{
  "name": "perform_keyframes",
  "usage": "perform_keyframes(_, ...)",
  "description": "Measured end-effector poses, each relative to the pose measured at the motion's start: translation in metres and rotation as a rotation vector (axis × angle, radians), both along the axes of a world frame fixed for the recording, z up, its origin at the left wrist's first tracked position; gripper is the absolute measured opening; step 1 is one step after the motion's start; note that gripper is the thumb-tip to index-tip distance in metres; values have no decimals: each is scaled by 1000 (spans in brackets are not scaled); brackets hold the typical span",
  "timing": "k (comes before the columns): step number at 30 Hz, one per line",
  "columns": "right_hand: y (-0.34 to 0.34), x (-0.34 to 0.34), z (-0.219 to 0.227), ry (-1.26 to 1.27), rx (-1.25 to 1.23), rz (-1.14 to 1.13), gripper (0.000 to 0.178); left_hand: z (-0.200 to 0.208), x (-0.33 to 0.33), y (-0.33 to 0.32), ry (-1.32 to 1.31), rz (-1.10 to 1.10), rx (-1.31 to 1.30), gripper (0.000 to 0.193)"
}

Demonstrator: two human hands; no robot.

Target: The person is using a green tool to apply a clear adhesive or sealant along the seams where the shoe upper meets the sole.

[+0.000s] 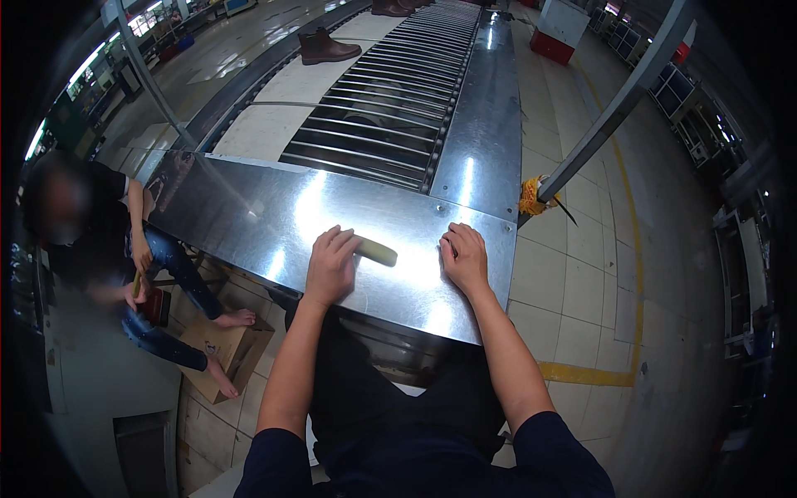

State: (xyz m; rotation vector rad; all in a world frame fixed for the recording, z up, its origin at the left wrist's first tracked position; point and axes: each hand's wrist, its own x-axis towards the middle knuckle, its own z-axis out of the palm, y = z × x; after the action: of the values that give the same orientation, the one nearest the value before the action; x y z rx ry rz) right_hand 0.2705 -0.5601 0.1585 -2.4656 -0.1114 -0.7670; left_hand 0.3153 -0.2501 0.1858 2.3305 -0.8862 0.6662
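Observation:
My left hand (331,266) lies palm down on a shiny steel table (249,216), its fingers resting over one end of a small yellowish oblong block (378,251). The block's other end sticks out to the right of the fingers. My right hand (464,257) rests flat on the same steel surface about a hand's width to the right, fingers loosely curled, holding nothing.
Beyond the table runs a roller conveyor (390,108) with a brown boot (325,47) beside it. A seated person (100,241) at the left holds a dark shoe, feet on a cardboard box (224,353). A slanted metal post (614,108) rises at the right over tiled floor.

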Motion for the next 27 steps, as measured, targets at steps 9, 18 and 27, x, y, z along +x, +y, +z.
perform_keyframes(9,0,0,0,0,-9,-5,17,-6,-8,12,241,-12,-4,34)
perform_keyframes(18,1,-1,2,-8,-6,0,16,9,-4,1,-51,-111,90,32)
perform_keyframes(27,0,0,1,-7,-1,0,16,-1,-9,14,210,-125,60,27)
